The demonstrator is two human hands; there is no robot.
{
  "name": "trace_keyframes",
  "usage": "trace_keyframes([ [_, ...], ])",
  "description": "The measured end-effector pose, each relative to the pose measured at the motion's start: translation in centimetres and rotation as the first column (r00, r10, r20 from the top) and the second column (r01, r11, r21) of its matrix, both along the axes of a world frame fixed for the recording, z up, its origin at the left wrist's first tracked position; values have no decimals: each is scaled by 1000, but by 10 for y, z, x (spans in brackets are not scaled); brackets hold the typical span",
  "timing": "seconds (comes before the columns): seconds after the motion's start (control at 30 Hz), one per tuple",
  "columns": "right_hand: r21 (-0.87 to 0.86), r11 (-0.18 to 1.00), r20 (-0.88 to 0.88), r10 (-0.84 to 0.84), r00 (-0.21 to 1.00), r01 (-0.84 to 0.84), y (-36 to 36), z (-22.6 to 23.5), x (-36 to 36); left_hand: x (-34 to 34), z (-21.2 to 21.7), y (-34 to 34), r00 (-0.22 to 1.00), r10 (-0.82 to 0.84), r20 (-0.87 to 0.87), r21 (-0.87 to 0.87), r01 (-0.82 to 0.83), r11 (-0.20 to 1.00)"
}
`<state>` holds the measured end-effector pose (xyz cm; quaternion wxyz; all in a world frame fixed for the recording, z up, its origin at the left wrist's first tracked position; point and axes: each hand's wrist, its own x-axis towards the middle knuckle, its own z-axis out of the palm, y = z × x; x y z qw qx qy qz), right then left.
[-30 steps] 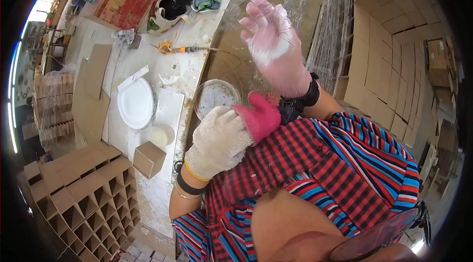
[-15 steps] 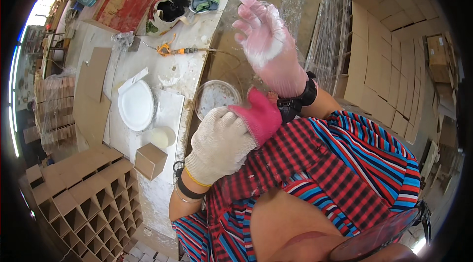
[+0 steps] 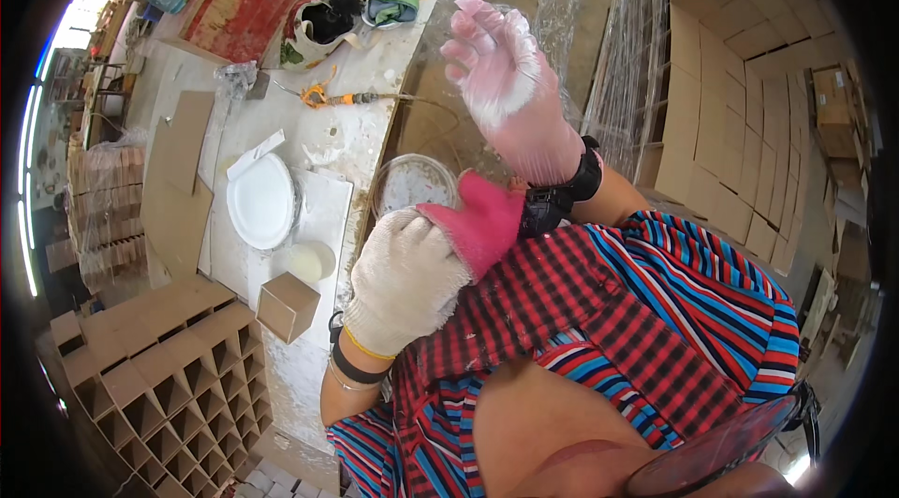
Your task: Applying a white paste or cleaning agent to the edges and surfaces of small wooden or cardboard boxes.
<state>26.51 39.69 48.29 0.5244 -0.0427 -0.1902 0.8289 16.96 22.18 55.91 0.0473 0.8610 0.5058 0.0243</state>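
My left hand [image 3: 407, 283] wears a white knit glove with a yellow cuff and pink covering over the thumb side. It hovers before my chest, back upward, with the thumb out and the fingers bent under and hidden. Whatever it may hold does not show. My right hand [image 3: 510, 72], in a thin translucent pinkish glove with white powder on the palm, is raised palm up. Its fingers are loosely curled and apart, with nothing in them. Between my left hand and the workbench [image 3: 323, 147] is a round tub [image 3: 412, 184] with whitish residue.
On the bench lie a white oval plate [image 3: 260, 201], an orange air gun [image 3: 337, 98] with a hose, a pale round piece [image 3: 309, 261] and a small cardboard box [image 3: 287, 307]. Divided cardboard [image 3: 178, 386] stands lower left; stacked cartons [image 3: 721, 142] rise at right.
My left hand has shifted a little to the left and down, away from my right wrist. My right hand stays almost in place.
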Motion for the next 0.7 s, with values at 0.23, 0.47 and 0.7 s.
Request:
trace_keyframes([
  [0.23, 0, 1000, 5, 9, 1000, -9, -1, -2, -2, 1, -10, 8, 995, 19, 93, -1, -19, 1000],
  [0.47, 14, 1000, -4, 6, 1000, -6, -4, -7, -2, 6, -14, 8, 998, -37, 44, 15, 36, 999],
  [0.7, 18, 1000, -8, -7, 1000, 7, -3, -5, 1, 2, -25, 4, 997, 23, 74, 52, -27, 998],
])
